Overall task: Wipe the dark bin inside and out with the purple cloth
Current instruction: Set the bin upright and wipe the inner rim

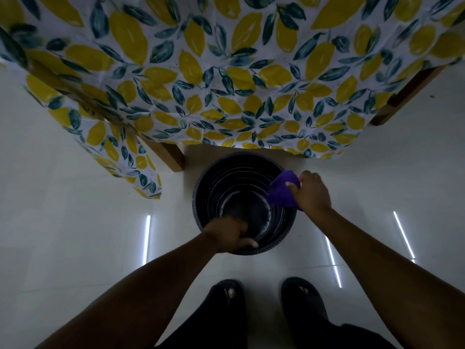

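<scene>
The dark round bin (234, 177) stands upright on the pale floor, seen from straight above, its ribbed inside and bottom visible. My left hand (230, 234) grips the bin's near rim, fingers curled over the edge. My right hand (312, 191) holds the purple cloth (283, 191) pressed against the bin's right rim, with part of the cloth hanging just inside the wall. The bin's outer wall is mostly hidden from this angle.
A table with a lemon-print cloth (226, 84) overhangs just beyond the bin, its wooden legs (173, 157) at left and another wooden leg (407, 96) at right. My feet in dark sandals (264, 298) stand close behind the bin on the glossy floor (75, 222).
</scene>
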Demonstrator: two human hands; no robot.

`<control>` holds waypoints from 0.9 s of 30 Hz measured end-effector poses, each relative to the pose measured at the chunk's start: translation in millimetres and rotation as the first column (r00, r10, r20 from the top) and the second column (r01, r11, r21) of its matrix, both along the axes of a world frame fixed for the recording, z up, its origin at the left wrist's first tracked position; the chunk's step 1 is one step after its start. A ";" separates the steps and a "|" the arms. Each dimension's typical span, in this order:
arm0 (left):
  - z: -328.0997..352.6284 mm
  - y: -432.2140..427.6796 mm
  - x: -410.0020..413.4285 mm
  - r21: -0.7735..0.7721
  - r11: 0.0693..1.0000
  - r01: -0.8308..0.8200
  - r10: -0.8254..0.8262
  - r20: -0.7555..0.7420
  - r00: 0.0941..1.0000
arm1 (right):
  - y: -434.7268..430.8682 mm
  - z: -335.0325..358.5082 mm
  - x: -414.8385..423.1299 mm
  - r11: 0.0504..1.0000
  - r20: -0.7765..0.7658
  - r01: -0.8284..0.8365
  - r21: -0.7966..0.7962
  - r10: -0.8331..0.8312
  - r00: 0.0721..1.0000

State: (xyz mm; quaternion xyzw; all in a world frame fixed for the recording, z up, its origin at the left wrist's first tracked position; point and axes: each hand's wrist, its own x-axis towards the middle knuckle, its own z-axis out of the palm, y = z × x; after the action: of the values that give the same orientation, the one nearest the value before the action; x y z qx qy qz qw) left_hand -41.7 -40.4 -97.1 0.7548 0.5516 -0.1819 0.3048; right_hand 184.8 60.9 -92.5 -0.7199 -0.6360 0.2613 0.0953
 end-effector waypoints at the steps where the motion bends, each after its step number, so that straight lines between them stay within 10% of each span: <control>1: 3.5 5.1 -3.4 0.113 0.993 -0.032 0.037 -0.044 0.998 | -5.0 -1.7 -4.0 0.999 -0.003 -0.018 -0.032 0.018 1.000; 5: 6.3 17.2 -26.6 0.419 0.864 -0.280 0.375 -0.165 0.912 | -15.8 -2.6 -12.9 0.999 0.018 -0.012 -0.046 0.013 1.000; 9: 5.3 17.8 -50.1 0.312 0.698 -0.645 0.691 -0.058 0.720 | -12.7 -0.3 -15.7 0.998 0.010 -0.007 -0.069 0.007 1.000; 21: -32.8 -11.6 -58.5 0.201 0.506 -0.839 0.688 0.493 0.533 | -23.7 -33.9 -16.1 0.992 -0.033 -0.010 0.125 0.014 0.999; 27: -23.5 0.0 -61.0 0.169 0.520 -0.838 0.714 0.453 0.534 | -16.0 -27.6 -10.6 0.998 -0.044 -0.033 0.052 0.035 0.998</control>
State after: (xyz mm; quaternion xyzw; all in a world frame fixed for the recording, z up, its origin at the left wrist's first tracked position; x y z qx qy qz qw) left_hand -102.7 -40.5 -120.5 0.4830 0.7976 0.2104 0.2939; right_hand 174.1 45.0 -120.1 -0.7002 -0.6522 0.2627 0.1237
